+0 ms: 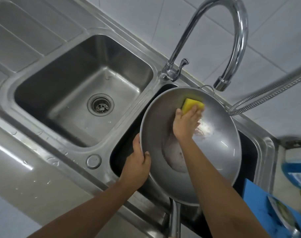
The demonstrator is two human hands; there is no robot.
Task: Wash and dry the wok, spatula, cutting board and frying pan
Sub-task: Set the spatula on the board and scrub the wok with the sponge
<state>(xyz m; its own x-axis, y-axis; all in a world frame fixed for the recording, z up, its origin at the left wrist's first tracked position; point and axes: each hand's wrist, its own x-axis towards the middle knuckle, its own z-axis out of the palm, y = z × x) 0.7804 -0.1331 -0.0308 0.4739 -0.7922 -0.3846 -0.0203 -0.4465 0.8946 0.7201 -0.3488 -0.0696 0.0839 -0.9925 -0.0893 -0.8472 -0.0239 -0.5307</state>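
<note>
I see a steel wok tilted over the right basin of a double sink. My left hand grips its rim; my right hand holds a yellow sponge against the inner wall, below a curved faucet.

Even, bright light on the tiles; white glare flares in the wok right by my right hand (fingertips on the sponge smear with motion blur). The left basin has one wall in deep shadow. Straight lines bow at the edges; bottom-right corner's all blur.
</note>
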